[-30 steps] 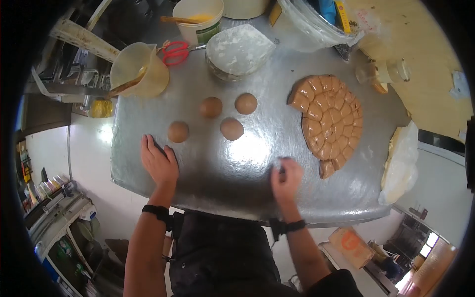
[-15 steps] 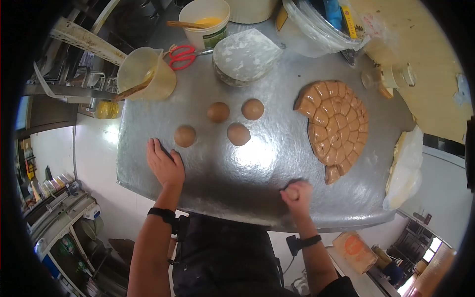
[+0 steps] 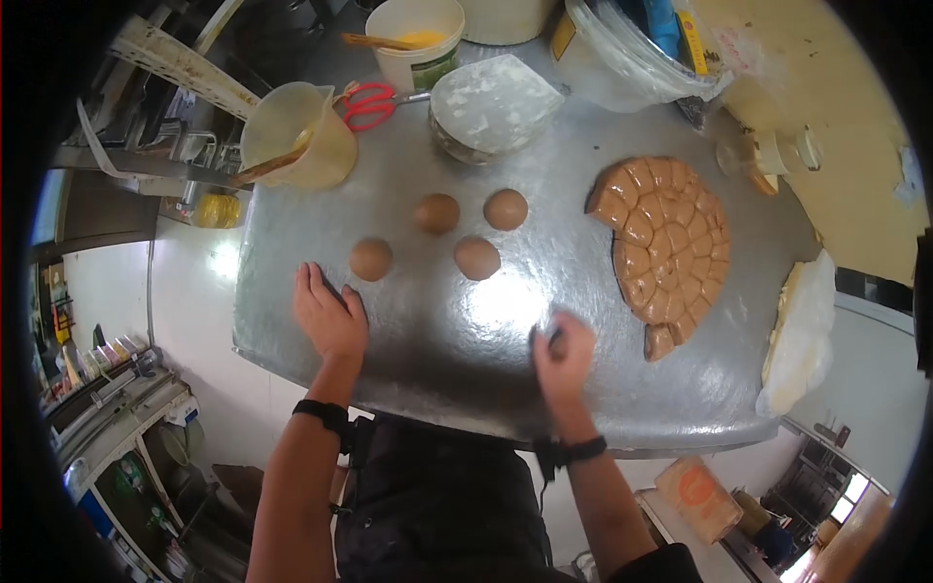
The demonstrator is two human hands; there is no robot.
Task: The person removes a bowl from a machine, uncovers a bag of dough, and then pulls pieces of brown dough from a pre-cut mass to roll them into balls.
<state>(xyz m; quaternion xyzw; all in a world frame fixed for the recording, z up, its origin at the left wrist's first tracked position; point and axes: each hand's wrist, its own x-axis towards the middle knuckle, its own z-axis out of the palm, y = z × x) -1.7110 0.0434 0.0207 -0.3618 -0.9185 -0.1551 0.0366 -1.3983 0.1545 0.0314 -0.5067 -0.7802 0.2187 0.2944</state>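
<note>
My left hand [image 3: 330, 316] lies palm down near the table's front left, its fingers stretched and its thumb apart, with nothing seen in it. Just above it is a brown dough ball [image 3: 370, 259]. Three more balls sit to the right: one [image 3: 436, 214] at the upper left, one [image 3: 505, 209] at the upper right and one [image 3: 477, 258] lower down. My right hand [image 3: 566, 358] is curled over the metal table [image 3: 437, 335], slightly blurred; whatever its fingers enclose is hidden. To its right lies a glossy slab of joined brown dough pieces [image 3: 671, 243].
Along the back stand a plastic jug [image 3: 299, 136], red scissors [image 3: 369, 105], a white tub [image 3: 416, 44], a floury covered bowl [image 3: 494, 105] and a plastic-wrapped container [image 3: 622, 68]. A glass jar [image 3: 785, 151] and pale wrapped dough [image 3: 799, 330] are at the right.
My right hand has moved up and slightly left, farther onto the table, and its curl has loosened around a dark gap. My left hand stays in place; the view has shifted slightly.
</note>
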